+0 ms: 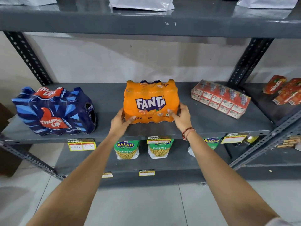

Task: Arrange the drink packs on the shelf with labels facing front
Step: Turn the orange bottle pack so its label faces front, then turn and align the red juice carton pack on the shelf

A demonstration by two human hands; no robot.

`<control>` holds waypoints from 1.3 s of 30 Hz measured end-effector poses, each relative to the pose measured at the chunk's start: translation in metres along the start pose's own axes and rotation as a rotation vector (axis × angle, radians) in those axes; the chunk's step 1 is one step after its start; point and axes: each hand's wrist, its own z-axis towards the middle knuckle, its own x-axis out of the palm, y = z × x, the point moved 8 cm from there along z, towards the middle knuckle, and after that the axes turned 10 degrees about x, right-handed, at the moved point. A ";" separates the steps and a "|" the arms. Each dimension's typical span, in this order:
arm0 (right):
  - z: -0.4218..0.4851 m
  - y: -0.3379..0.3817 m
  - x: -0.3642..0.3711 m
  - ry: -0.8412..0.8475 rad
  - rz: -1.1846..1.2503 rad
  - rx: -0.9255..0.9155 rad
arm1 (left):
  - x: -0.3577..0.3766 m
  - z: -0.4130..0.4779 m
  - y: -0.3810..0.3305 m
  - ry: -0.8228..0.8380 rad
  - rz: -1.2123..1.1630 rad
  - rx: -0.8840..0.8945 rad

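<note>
An orange Fanta pack (150, 100) stands mid-shelf on the grey shelf (110, 97), its label facing me. My left hand (120, 121) grips its lower left corner and my right hand (182, 116) its lower right corner. A dark blue Thums Up pack (55, 111) sits at the left, turned at an angle, logo showing on front and top. A red pack of juice cartons (221, 99) lies at the right, slanted, with its carton tops toward me.
More red-orange juice cartons (285, 90) lie on the neighbouring shelf at far right. Balaji snack pouches (127, 149) stand on the shelf below, behind price tags (81, 145). White bags (140, 3) rest on the upper shelf. Slotted uprights (27, 57) flank the bay.
</note>
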 end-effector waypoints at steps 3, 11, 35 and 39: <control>-0.012 -0.002 0.000 -0.019 -0.021 -0.011 | -0.004 -0.006 0.003 -0.011 0.024 -0.001; -0.034 -0.003 -0.001 -0.048 -0.067 -0.007 | -0.012 -0.028 0.004 -0.019 0.026 0.018; -0.048 -0.008 -0.011 -0.032 0.039 -0.048 | -0.024 -0.062 -0.026 -0.270 0.030 0.159; -0.043 -0.015 -0.050 -0.111 0.151 -0.060 | 0.025 -0.096 -0.053 -0.384 0.059 0.253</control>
